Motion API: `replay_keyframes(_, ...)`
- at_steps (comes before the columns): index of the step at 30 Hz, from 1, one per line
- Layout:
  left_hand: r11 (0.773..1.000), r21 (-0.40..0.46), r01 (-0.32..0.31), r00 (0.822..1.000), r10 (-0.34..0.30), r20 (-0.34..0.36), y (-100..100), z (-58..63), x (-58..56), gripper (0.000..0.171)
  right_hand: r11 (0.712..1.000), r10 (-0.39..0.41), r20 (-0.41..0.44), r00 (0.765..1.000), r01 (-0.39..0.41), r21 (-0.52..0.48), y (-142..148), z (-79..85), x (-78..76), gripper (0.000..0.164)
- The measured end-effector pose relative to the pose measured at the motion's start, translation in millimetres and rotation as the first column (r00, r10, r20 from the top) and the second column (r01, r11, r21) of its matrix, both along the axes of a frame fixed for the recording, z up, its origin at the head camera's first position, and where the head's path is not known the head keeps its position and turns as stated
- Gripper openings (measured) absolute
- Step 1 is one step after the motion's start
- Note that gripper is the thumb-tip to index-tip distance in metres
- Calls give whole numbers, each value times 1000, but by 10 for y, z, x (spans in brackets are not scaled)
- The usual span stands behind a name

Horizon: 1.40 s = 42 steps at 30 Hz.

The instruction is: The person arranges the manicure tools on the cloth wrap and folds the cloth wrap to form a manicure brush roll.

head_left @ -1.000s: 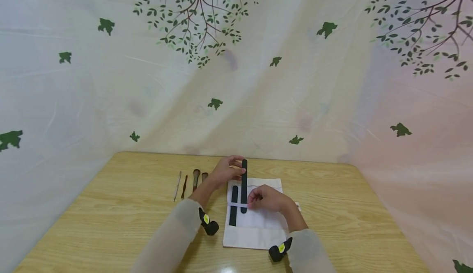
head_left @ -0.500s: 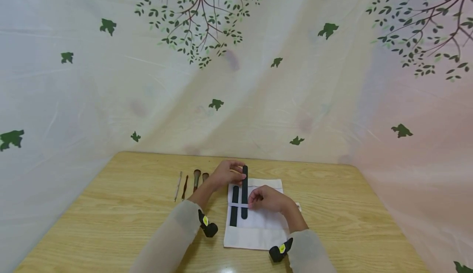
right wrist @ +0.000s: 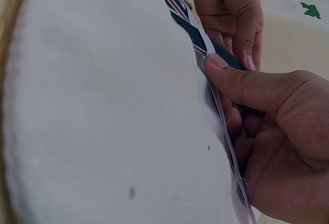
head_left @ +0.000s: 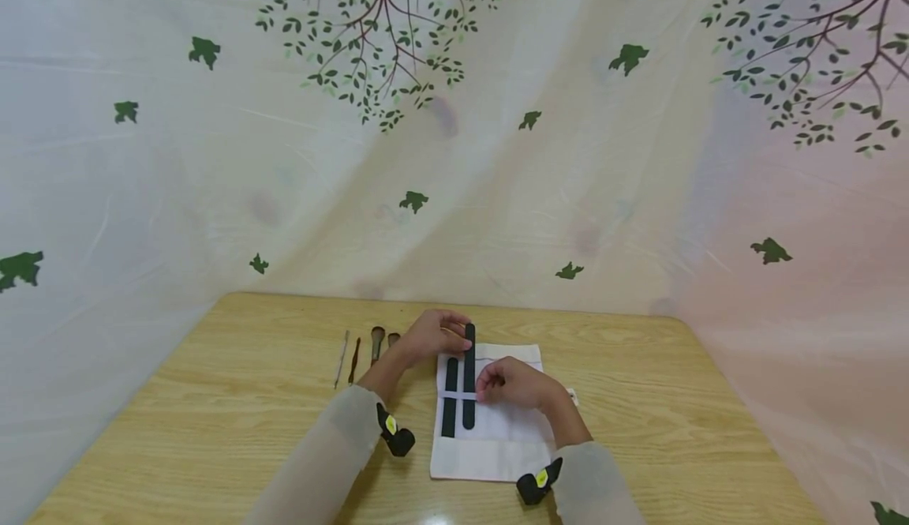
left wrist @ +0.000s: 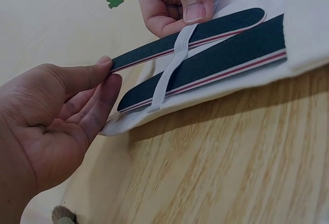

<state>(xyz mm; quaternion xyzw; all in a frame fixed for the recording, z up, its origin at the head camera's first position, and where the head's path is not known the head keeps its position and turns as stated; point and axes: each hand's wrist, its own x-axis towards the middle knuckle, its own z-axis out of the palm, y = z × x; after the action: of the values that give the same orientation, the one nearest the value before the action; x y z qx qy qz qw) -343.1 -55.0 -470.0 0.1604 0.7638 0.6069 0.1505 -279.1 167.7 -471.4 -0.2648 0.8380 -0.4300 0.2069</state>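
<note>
My left hand (head_left: 432, 337) pinches the far end of a black nail file (left wrist: 149, 50) with a red and white layered edge. This file passes beneath a white elastic band (left wrist: 177, 54), and its near end lies over a white cloth case (head_left: 490, 458). Beside it, a second nail file (left wrist: 226, 62) sits under the same band, its lower end tucked into the case's bottom pocket. My right hand (head_left: 521, 384) pinches the elastic band just right of the held file; in the right wrist view its thumb (right wrist: 247, 82) presses on the band.
Left of the case lie a thin pale tool (head_left: 342, 359), a slim brown tool (head_left: 354, 360) and two brushes, one a dark-bristled brush (head_left: 378, 341) and the other partly behind my left wrist. The wooden table (head_left: 177, 430) meets a leaf-printed cloth backdrop (head_left: 426, 256).
My left hand has come nearer, sliding the held nail file down further under the band towards the pocket. The right hand keeps its place on the band.
</note>
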Motion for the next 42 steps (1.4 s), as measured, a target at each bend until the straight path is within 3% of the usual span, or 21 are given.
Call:
replay_keyframes(7, 991, -133, 18, 998, -27, -61, -57, 14, 14, 45, 1000, -12, -4, 1000, 12, 12, -6, -3, 1, 6)
replay_keyframes(10, 988, -150, 38, 997, -48, -65, -61, 17, 33, 45, 1000, -8, -10, 1000, 8, 9, -9, -9, -3, 7)
replay_keyframes(16, 989, -136, 63, 995, -72, -68, -49, -11, 48, 44, 1000, -4, -7, 1000, 4, 5, -9, -14, -5, 9)
replay_keyframes(28, 987, -157, 43, 997, -54, -62, -36, -60, 14, 42, 1000, -16, -9, 1000, 16, -5, -14, -9, 6, 9)
replay_keyframes(42, 993, -115, 23, 998, -29, -55, -59, -124, -27, 32, 1000, -29, -8, 1000, 29, 7, -33, 4, -5, 10)
